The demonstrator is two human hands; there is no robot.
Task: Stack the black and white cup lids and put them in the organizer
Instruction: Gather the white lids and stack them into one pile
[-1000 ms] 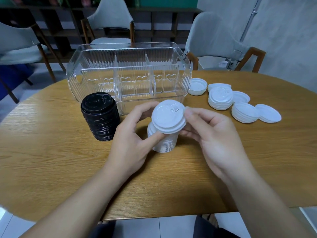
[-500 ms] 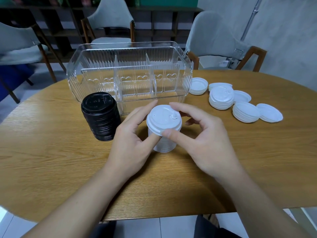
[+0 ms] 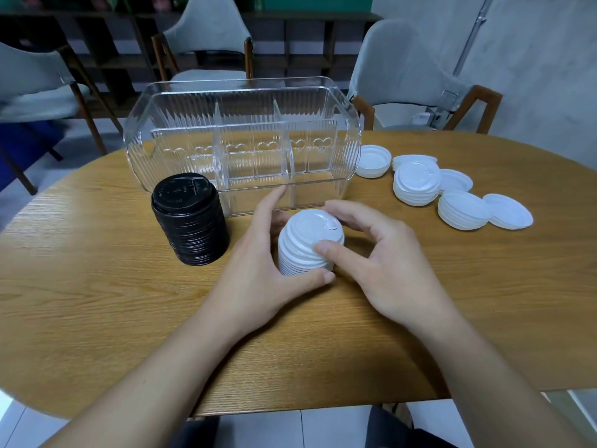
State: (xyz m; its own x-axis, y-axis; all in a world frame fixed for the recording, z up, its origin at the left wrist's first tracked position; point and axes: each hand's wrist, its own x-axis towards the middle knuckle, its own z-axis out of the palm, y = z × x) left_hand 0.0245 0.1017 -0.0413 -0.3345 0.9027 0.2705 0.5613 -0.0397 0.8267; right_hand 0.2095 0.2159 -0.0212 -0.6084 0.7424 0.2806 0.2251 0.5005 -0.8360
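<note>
A stack of white lids point(image 3: 305, 244) stands on the wooden table point(image 3: 97, 302) in front of me. My left hand point(image 3: 258, 273) cups its left side and base, thumb under the front. My right hand point(image 3: 378, 263) grips its right side, thumb pressed on the upper rim. A tall stack of black lids point(image 3: 189, 219) stands to the left, untouched. The clear ribbed organizer point(image 3: 242, 143) with three compartments sits behind both stacks and holds nothing. More white lids point(image 3: 416, 184) lie in small piles and singly at the right.
Grey chairs point(image 3: 397, 76) with wooden frames stand behind the table at the back and right. Another chair point(image 3: 35, 88) is at the far left. The table's near edge runs just in front of my forearms.
The white lids held above the stack have been lowered and pressed onto it. Both hands have closed in around the stack, which now reads as one taller pile.
</note>
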